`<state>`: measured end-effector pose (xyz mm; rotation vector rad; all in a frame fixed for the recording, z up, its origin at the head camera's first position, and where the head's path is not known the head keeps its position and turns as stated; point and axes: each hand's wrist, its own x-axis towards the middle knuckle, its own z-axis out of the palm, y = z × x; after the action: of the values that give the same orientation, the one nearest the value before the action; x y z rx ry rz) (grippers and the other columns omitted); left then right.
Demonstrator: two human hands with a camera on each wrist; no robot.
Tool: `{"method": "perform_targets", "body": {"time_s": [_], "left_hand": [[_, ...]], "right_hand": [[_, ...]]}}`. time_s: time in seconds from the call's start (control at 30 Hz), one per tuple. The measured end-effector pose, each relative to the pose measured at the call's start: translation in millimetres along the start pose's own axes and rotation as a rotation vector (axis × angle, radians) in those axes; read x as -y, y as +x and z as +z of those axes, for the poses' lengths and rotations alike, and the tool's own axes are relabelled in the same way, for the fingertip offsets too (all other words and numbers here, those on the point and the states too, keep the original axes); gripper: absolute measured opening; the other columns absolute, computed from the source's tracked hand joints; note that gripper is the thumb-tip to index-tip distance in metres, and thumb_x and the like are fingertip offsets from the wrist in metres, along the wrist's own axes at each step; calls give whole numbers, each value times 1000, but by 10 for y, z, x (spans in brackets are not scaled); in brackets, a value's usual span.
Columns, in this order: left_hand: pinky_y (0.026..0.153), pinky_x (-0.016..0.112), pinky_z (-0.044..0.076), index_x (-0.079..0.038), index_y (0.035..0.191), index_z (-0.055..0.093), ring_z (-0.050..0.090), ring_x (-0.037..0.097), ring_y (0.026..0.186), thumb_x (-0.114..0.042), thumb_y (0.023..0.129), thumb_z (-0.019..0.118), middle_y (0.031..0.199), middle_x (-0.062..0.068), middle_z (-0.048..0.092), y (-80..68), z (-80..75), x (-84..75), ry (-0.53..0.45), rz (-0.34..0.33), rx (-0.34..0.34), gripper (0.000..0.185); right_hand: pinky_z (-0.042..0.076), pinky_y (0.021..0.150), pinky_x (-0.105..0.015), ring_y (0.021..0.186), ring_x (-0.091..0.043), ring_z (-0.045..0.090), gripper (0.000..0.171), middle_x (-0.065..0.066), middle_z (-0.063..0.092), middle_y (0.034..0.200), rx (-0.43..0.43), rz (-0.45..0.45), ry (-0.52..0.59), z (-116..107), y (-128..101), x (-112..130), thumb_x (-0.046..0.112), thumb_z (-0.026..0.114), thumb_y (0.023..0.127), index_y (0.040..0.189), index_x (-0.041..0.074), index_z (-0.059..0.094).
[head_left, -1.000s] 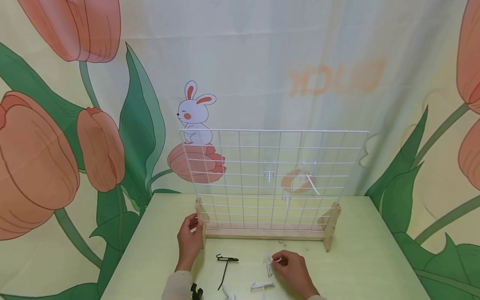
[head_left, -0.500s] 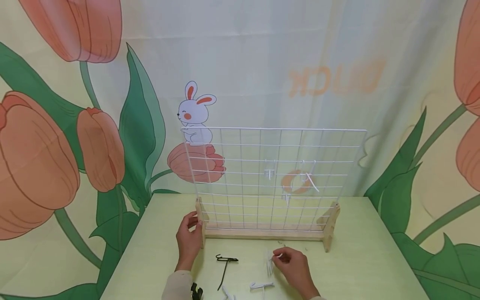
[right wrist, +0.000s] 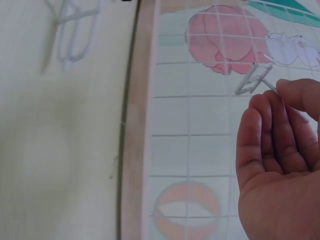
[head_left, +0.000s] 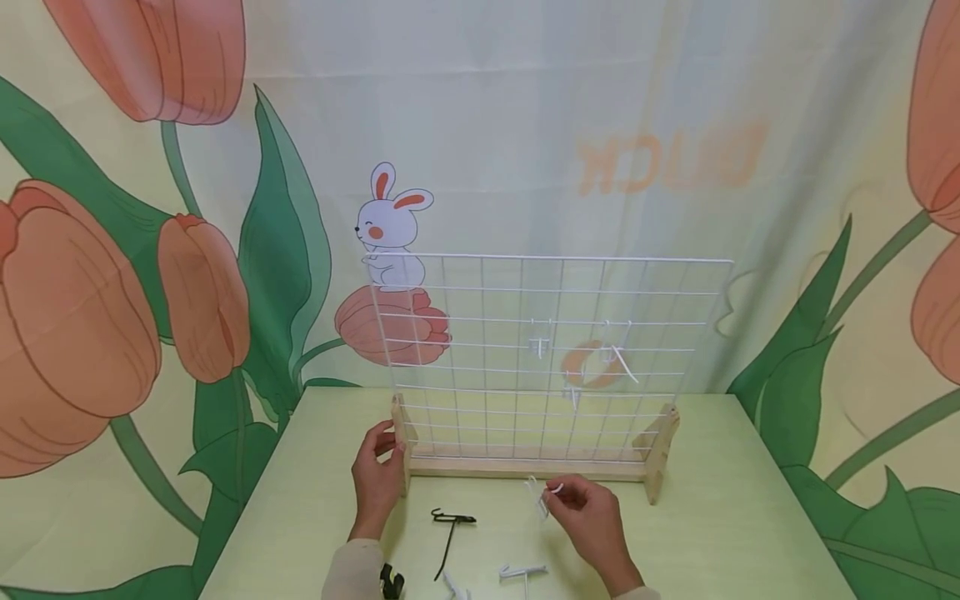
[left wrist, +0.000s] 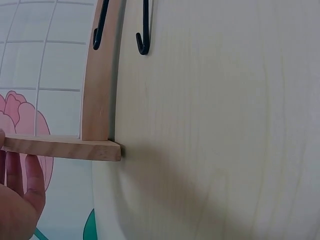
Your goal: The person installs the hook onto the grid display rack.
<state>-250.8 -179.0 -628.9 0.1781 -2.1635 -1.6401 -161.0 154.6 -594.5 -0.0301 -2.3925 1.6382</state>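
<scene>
A white wire grid panel [head_left: 543,258] stands upright in a wooden stand [head_left: 525,470]. My left hand [head_left: 377,485] grips the stand's left side piece [head_left: 401,429]; in the left wrist view its fingers [left wrist: 34,175] lie along that wood. Between thumb and fingertips my right hand [head_left: 596,518] pinches a white metal hook [right wrist: 252,79], raised in front of the stand's base. Three white hooks hang on the grid: one near the middle [head_left: 540,345], one farther right [head_left: 622,365] and one lower down [head_left: 573,398].
A black hook [head_left: 453,520] lies on the table [head_left: 277,517] between the hands. Nearer the front edge are a white hook [head_left: 523,572], another white piece [head_left: 456,587] and a black item [head_left: 392,582] by the left sleeve. Behind stands a printed curtain [head_left: 480,125].
My right hand has lifted the white hook up and away from the front, toward the grid. The left hand stays on the stand, and the grid has tilted very slightly.
</scene>
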Motion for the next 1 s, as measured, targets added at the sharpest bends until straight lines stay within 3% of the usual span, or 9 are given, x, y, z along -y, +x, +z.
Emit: {"method": "perform_targets", "body": {"time_s": [0.53, 1.0], "left_hand": [[87, 27, 62, -19, 139, 63, 67, 25, 113, 1, 97, 72, 119, 10, 70, -5, -7, 50, -11, 13, 15, 47], [85, 30, 62, -18, 137, 64, 69, 24, 111, 0, 97, 72, 117, 10, 71, -17, -17, 62, 4, 29, 5, 45]], "right_hand": [[62, 72, -21, 78, -7, 74, 12, -7, 81, 93, -50, -188, 162, -110, 97, 708, 4, 86, 87, 95, 9, 80], [63, 71, -22, 77, -9, 75, 10, -16, 79, 91, -37, -277, 273, -143, 173, 1147, 4, 84, 89, 98, 5, 79]]}}
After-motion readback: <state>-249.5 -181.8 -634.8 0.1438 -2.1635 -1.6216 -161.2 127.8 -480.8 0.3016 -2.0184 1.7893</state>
